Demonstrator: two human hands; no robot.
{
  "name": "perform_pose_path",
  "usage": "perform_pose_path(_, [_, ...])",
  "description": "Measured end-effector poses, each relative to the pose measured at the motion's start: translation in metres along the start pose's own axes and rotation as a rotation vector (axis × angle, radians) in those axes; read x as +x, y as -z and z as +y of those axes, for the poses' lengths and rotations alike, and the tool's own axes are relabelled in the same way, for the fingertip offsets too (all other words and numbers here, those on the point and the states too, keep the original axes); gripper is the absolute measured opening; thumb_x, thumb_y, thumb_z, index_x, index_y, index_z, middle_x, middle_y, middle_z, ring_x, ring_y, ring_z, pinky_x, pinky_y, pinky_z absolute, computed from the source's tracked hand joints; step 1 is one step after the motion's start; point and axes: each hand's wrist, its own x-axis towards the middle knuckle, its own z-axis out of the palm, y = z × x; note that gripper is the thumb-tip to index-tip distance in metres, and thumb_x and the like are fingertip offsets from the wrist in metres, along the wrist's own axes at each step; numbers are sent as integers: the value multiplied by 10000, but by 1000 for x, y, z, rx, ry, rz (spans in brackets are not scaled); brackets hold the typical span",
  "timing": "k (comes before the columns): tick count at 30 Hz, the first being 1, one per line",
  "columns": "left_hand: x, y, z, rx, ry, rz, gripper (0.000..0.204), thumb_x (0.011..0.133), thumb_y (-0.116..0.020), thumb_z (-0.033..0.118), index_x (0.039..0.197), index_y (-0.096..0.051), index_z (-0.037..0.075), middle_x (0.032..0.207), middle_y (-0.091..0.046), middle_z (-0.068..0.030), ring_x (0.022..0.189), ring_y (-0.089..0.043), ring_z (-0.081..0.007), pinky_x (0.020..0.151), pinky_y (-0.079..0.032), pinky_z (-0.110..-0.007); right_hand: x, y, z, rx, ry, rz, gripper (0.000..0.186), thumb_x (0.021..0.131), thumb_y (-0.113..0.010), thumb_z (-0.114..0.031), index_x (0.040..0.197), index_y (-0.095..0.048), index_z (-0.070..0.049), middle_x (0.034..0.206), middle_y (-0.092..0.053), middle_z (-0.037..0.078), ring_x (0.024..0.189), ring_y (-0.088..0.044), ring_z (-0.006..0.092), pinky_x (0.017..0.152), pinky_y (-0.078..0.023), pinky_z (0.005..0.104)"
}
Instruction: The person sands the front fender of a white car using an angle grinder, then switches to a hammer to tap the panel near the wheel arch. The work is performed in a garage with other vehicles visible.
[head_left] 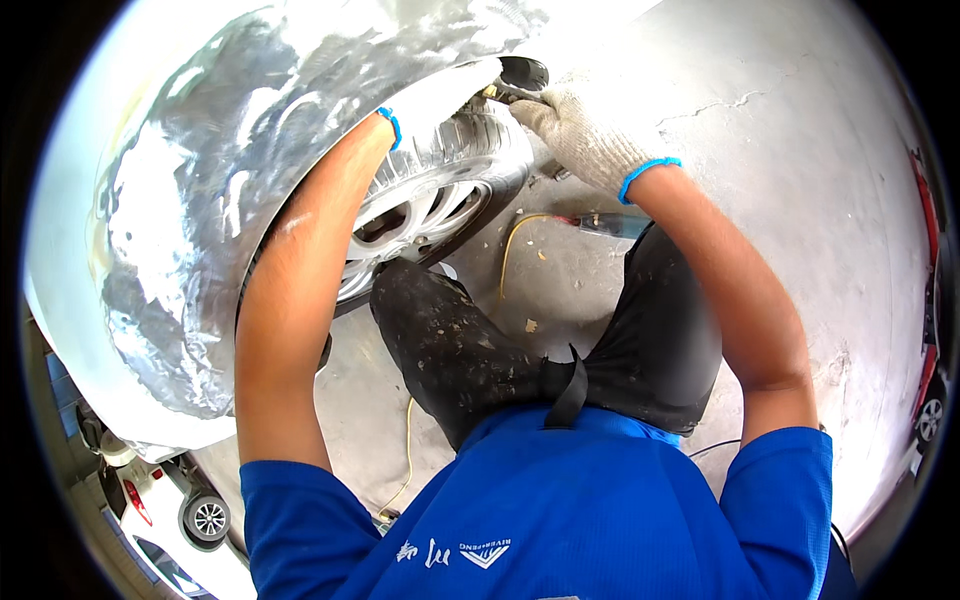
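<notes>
A car fender (190,230) with its paint ground down to shiny bare metal curves over a wheel (425,215) with a silver rim. My left arm reaches under the fender's lip into the wheel arch. Of my left hand, only the blue glove cuff (392,128) shows; the fingers are hidden behind the metal. At the far end of the arch, my right hand (580,135), in a knitted off-white glove, has its fingers closed at a black end piece (524,73). What it grips there, if anything, I cannot make out.
My knees in dark trousers (450,350) are bent close to the tyre. Between them and the right arm, a bluish tool (610,224) with a yellow cord (507,250) lies on the concrete floor (790,200). Another white car (165,520) stands at lower left.
</notes>
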Motion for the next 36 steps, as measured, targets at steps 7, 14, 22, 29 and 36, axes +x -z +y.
perform_pose_path(7, [-5, -4, 16, 117, 9, 2, 445, 967, -547, 498, 1030, -671, 75, 962, -609, -16, 909, -504, -133, 864, -395, -304, 6, 5, 8, 13, 70, -21, 477, 1032, -500, -430, 1109, -716, -12, 848, -698, 249, 803, -700, 344, 778, -524, 439])
perform_pose_path(14, [0, -5, 2, 47, 21, 55, 469, 989, -524, 495, 1091, -686, 67, 1018, -634, -30, 956, -521, -150, 906, -404, -320, 12, 3, 15, -9, 30, -18, 441, 1027, -513, -408, 1159, -708, -34, 854, -701, 213, 811, -683, 329, 774, -514, 426])
perform_pose_path(22, [2, -11, 4, 157, -29, 133, 483, 989, -498, 514, 1053, -691, 76, 994, -623, -27, 934, -496, -154, 895, -400, -334, 9, -11, 11, 107, 11, 1, 497, 1024, -468, -477, 1073, -709, -46, 908, -708, 231, 895, -690, 400, 832, -528, 488])
perform_pose_path(29, [5, -8, -11, 233, -159, 208, 482, 993, -511, 509, 1056, -689, 66, 973, -631, -34, 917, -514, -159, 863, -421, -328, 13, -18, 18, 14, 27, 79, 505, 1021, -462, -499, 1000, -698, -53, 895, -709, 211, 889, -692, 384, 824, -532, 485])
perform_pose_path(36, [20, 2, -16, 15, -30, 43, 524, 980, -586, 490, 1292, -662, 75, 1231, -659, -73, 1117, -558, -157, 1005, -424, -327, 21, -47, 15, 218, 5, 175, 528, 1007, -489, -503, 1030, -695, -17, 873, -700, 252, 887, -688, 423, 822, -528, 508])
